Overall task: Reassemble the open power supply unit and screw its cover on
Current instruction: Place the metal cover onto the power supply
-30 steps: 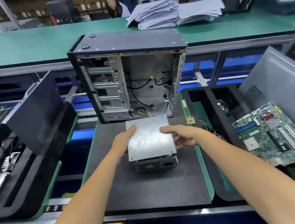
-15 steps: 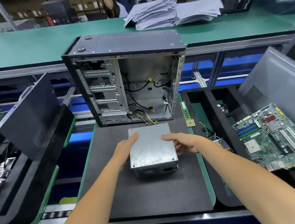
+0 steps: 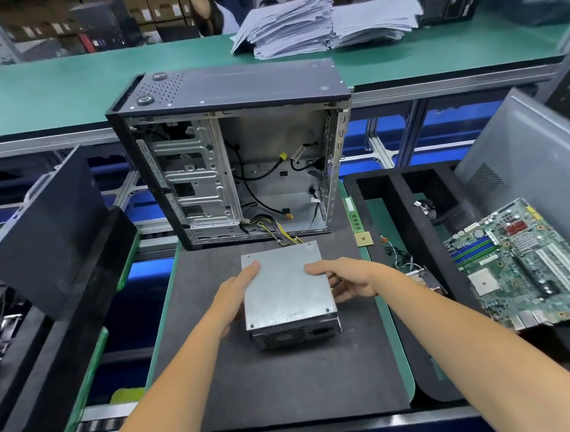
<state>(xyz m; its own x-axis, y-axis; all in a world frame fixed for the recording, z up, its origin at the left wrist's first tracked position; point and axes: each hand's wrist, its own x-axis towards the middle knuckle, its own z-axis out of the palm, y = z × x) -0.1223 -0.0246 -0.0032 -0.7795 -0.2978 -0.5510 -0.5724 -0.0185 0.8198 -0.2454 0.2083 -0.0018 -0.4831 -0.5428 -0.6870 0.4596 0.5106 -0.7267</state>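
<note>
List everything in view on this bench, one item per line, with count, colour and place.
power supply unit: one, grey metal, cover on top, centre of the black mat
black mat: one, black, in front of the person
computer case: one, black with bare metal inside, open side facing the camera, behind the power supply unit
motherboard: one, green, right, on the black foam tray
black foam tray: one, black, right of the mat
memory stick: one, green, beside the case's right foot
paper stacks: two, white, on the green bench behind
side panel: one, black, leaning at left
left hand: one, holds the unit's left edge
right hand: one, holds the unit's right edge
</note>
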